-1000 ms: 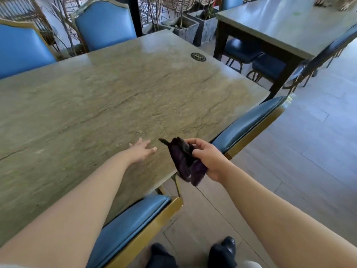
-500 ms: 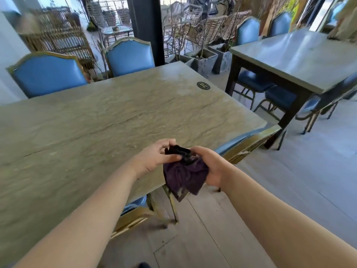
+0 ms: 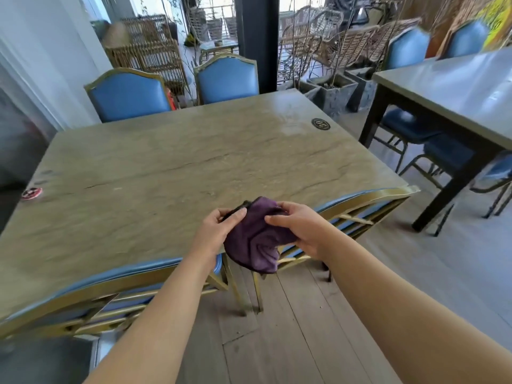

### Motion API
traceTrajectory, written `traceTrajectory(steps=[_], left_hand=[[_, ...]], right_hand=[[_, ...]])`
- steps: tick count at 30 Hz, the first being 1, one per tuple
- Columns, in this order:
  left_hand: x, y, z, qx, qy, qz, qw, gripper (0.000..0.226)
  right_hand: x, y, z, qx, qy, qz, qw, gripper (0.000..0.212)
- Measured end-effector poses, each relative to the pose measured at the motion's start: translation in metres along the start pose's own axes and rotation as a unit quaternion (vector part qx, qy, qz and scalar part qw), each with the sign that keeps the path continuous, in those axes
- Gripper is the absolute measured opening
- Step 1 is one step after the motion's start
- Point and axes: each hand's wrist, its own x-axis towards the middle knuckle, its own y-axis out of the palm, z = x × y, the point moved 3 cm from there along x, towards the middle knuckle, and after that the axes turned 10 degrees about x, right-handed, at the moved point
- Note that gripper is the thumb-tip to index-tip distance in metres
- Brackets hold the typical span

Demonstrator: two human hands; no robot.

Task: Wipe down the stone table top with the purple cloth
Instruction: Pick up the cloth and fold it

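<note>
The purple cloth (image 3: 256, 239) hangs bunched between both hands, just above the near edge of the stone table top (image 3: 171, 167). My left hand (image 3: 221, 228) pinches its upper left corner with thumb and fingers. My right hand (image 3: 302, 231) grips its right side. The cloth's lower folds droop past the table edge, over the gap between two chairs. The greenish-brown table top stretches ahead and to the left.
Two blue chairs (image 3: 130, 95) stand at the far side, and two more are tucked in at the near edge (image 3: 363, 200). A dark round number plate (image 3: 320, 124) and a red-white sticker (image 3: 32, 193) sit on the table. Another table (image 3: 454, 87) stands to the right.
My left hand left the table top and took hold of the cloth, which has opened out from a tight bunch. The view has tilted up, showing the whole table.
</note>
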Motion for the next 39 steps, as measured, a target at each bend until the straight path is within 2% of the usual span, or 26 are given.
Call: traceTrajectory(steps=[3, 5, 9, 13, 16, 19, 21, 25, 27, 29, 32, 35, 37, 39], left_hand=[[-0.011, 0.004, 0.002, 0.029, -0.023, 0.08, 0.996, 0.041], [-0.02, 0.006, 0.002, 0.061, -0.01, 0.121, 0.991, 0.051], [-0.037, 0.01, 0.003, 0.05, 0.021, 0.144, 0.988, 0.037], [-0.055, 0.017, -0.006, 0.047, 0.078, 0.086, 0.992, 0.023], [-0.065, 0.023, -0.013, 0.105, 0.122, 0.062, 0.985, 0.021], [-0.074, 0.034, -0.022, 0.134, 0.153, 0.043, 0.978, 0.022], [-0.077, 0.044, -0.027, 0.126, 0.158, 0.033, 0.979, 0.027], [-0.077, 0.079, -0.037, 0.078, 0.129, 0.065, 0.986, 0.041], [-0.079, 0.106, -0.043, 0.021, 0.094, 0.117, 0.988, 0.045], [-0.084, 0.138, -0.051, -0.035, 0.075, 0.152, 0.985, 0.037], [-0.092, 0.188, -0.063, -0.085, 0.072, 0.163, 0.98, 0.031], [-0.093, 0.237, -0.074, -0.045, 0.078, 0.164, 0.982, 0.046], [-0.089, 0.268, -0.077, -0.02, 0.058, 0.172, 0.983, 0.041], [-0.084, 0.296, -0.077, -0.011, 0.016, 0.169, 0.985, 0.031]], right_hand=[[-0.011, 0.005, 0.002, -0.139, -0.026, -0.04, 0.989, 0.043], [-0.02, 0.008, 0.004, -0.22, -0.048, -0.051, 0.973, 0.041], [-0.045, 0.008, 0.006, -0.321, -0.071, -0.068, 0.942, 0.045], [-0.073, -0.005, -0.003, -0.304, -0.037, -0.068, 0.949, 0.054], [-0.091, -0.021, -0.008, -0.283, -0.058, -0.086, 0.954, 0.036], [-0.102, -0.042, -0.003, -0.167, -0.095, -0.113, 0.975, 0.031], [-0.105, -0.056, 0.004, -0.056, -0.122, -0.097, 0.986, 0.031], [-0.114, -0.091, 0.025, 0.01, -0.172, -0.062, 0.983, 0.028], [-0.12, -0.114, 0.035, -0.001, -0.184, -0.058, 0.981, 0.026], [-0.126, -0.139, 0.046, -0.029, -0.193, -0.062, 0.979, 0.025], [-0.137, -0.178, 0.069, -0.06, -0.226, -0.086, 0.968, 0.018], [-0.144, -0.223, 0.093, -0.123, -0.253, -0.151, 0.948, 0.015], [-0.144, -0.253, 0.103, -0.176, -0.239, -0.183, 0.937, 0.021], [-0.141, -0.281, 0.104, -0.187, -0.187, -0.2, 0.943, 0.028]])
